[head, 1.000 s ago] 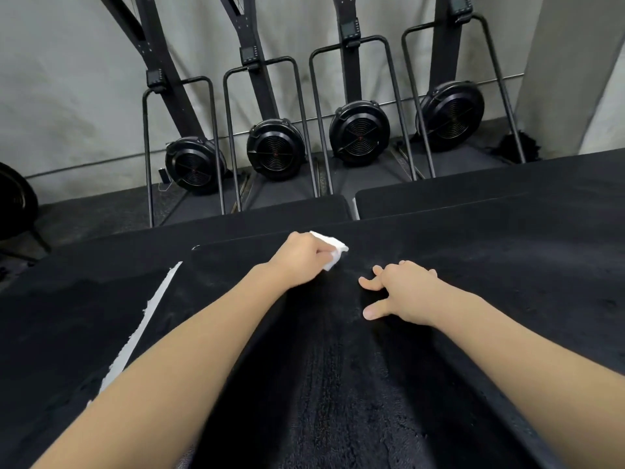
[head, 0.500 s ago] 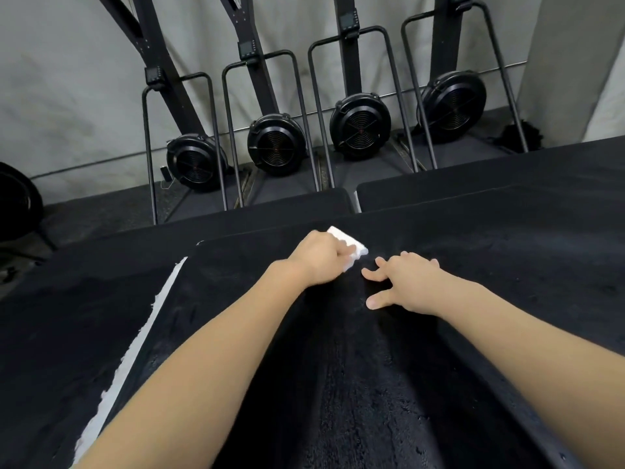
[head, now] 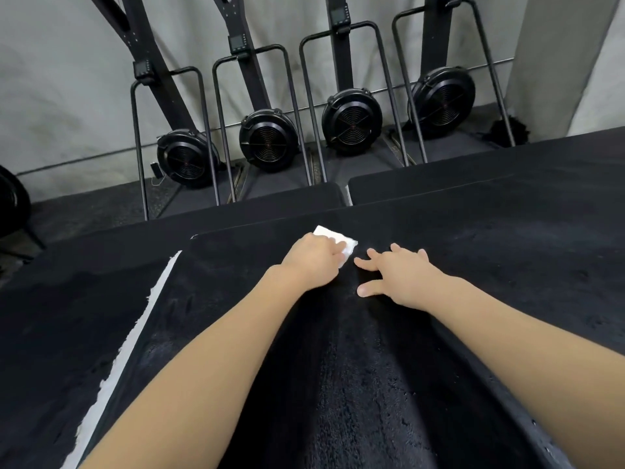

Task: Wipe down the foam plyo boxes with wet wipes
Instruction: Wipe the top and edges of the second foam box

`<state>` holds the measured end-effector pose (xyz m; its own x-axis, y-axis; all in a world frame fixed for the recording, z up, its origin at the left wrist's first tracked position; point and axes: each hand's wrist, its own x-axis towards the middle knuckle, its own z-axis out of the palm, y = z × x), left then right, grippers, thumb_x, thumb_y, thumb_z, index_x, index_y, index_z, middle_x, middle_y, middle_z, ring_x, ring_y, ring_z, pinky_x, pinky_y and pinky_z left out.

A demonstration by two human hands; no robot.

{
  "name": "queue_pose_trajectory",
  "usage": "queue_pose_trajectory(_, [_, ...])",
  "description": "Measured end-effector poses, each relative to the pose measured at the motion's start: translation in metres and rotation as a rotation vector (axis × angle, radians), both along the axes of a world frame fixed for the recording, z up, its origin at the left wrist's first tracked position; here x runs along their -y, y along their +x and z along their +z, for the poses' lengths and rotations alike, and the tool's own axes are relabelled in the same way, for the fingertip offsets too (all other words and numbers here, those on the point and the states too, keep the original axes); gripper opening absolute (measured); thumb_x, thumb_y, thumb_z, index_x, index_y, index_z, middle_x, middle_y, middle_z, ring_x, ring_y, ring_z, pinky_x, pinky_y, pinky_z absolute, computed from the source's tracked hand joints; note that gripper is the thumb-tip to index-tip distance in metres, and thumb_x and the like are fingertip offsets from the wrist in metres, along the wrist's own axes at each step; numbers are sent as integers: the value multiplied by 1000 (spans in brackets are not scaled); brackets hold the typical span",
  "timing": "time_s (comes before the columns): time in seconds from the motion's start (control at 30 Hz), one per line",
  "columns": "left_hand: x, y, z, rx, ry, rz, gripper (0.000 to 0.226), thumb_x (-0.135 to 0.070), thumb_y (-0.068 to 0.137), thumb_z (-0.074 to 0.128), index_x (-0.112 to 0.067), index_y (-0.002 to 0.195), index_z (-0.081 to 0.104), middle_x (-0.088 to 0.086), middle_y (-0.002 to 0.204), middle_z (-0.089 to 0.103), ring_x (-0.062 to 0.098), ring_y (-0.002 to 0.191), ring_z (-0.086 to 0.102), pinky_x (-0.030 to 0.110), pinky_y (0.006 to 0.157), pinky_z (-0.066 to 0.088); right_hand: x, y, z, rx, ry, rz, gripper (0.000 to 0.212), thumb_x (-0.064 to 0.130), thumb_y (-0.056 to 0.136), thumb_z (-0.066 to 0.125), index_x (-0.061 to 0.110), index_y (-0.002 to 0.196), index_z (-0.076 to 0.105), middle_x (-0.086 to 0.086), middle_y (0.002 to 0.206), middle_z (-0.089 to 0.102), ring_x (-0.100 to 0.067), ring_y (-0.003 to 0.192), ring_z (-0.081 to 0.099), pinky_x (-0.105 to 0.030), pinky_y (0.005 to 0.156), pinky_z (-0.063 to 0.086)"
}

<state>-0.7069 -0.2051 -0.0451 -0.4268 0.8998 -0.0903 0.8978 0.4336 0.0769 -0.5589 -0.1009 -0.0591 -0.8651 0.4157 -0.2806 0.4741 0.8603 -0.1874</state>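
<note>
The left hand (head: 313,262) pinches the wet wipe (head: 338,243); the right hand (head: 402,277) lies spread on the foam box (head: 473,265). The wipe could bunch up and miss spots.

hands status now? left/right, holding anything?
Left hand: closed on the white wet wipe, pressing it onto the black plyo box.
Right hand: open, fingers spread flat on the box, holding nothing.

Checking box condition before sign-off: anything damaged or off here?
Yes. The box has a ragged white strip along its left edge, like a torn cover baring foam. The left hand presses the wipe normally.
</note>
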Motion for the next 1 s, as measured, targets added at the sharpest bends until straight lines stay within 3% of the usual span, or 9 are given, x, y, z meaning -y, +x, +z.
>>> queue_pose_trajectory(0.13, [45,31,8,55,-2,-26,27,-29,106,40,-34,90,62,-10,75,52,25,90,55,38,86,48,4,10,6,45,12,27,64,61,100,36,39,157,19,7,166,13,-30,153,8,-58,119,16])
queue_pose_trajectory(0.2, [68,51,11,49,-1,-63,28,-27,105,41,-33,84,58,-10,67,46,24,83,55,37,81,48,7,21,15,52,-27,47,65,63,98,41,38,156,23,7,166,14,-28,153,12,-48,121,18])
queue_pose_trajectory(0.27, [89,69,11,33,1,-105,24,-26,105,41,-22,100,65,-10,71,46,25,83,56,37,79,47,14,37,23,46,-80,61,68,63,94,51,38,154,31,8,165,17,-24,151,19,-37,121,20])
queue_pose_trajectory(0.4, [116,88,3,58,-20,-144,26,-27,104,39,-18,119,59,-6,91,50,24,86,54,36,76,44,31,69,25,61,-118,73,79,66,85,62,39,153,33,12,164,17,-20,148,26,-32,116,29])
queue_pose_trajectory(0.6, [83,67,3,52,-79,-66,41,-28,108,32,-25,147,44,3,140,50,32,120,51,44,102,44,40,76,17,43,-89,52,79,64,88,60,39,155,27,9,165,16,-21,148,25,-32,115,29])
queue_pose_trajectory(0.77, [42,55,1,41,-42,-32,40,-20,107,33,-24,144,47,7,126,54,30,116,50,38,98,44,42,74,14,40,-64,44,77,63,90,57,36,155,27,6,165,17,-23,146,28,-42,117,28])
queue_pose_trajectory(0.9, [62,70,2,79,35,-39,32,-16,105,37,-21,123,64,0,94,55,24,95,52,41,88,49,45,77,13,33,-40,32,76,62,91,56,36,156,26,6,165,17,-25,147,26,-43,117,29])
queue_pose_trajectory(0.97, [90,86,4,158,94,-75,32,-15,102,41,-35,94,65,-8,78,48,19,85,49,40,81,51,46,76,14,24,-45,6,78,62,89,60,36,155,29,8,164,20,-25,146,28,-44,114,33])
queue_pose_trajectory(1.0, [103,96,4,167,110,-107,39,-14,101,43,-44,80,56,-9,73,46,17,83,46,40,79,50,47,76,14,20,-49,-7,78,61,88,61,36,155,29,9,164,21,-25,147,27,-45,115,33])
